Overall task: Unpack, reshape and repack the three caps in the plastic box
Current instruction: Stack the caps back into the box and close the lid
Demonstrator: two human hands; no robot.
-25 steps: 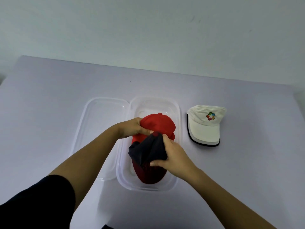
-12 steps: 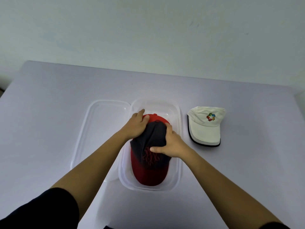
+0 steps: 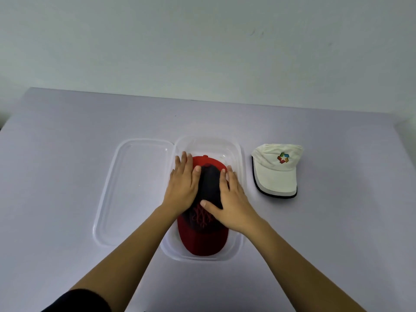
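A clear plastic box [image 3: 237, 154] stands in the middle of the table. Inside it lies a red cap [image 3: 210, 162], and on top of that a dark cap with a dark red brim [image 3: 202, 239] pointing toward me. My left hand [image 3: 183, 183] lies flat on the left side of the dark crown with straight fingers. My right hand [image 3: 229, 199] presses flat on its right side, thumb across the red stitched front. A white cap [image 3: 275, 174] with a coloured logo lies on the table to the right of the box.
The box's clear lid [image 3: 135, 188] lies flat on the table, touching the box's left side. The grey table [image 3: 67, 154] ends at a pale wall behind. My dark sleeve shows at the bottom left.
The dark cap went from crumpled in my right hand to spread over the red cap. Both hands have flattened out on its crown.
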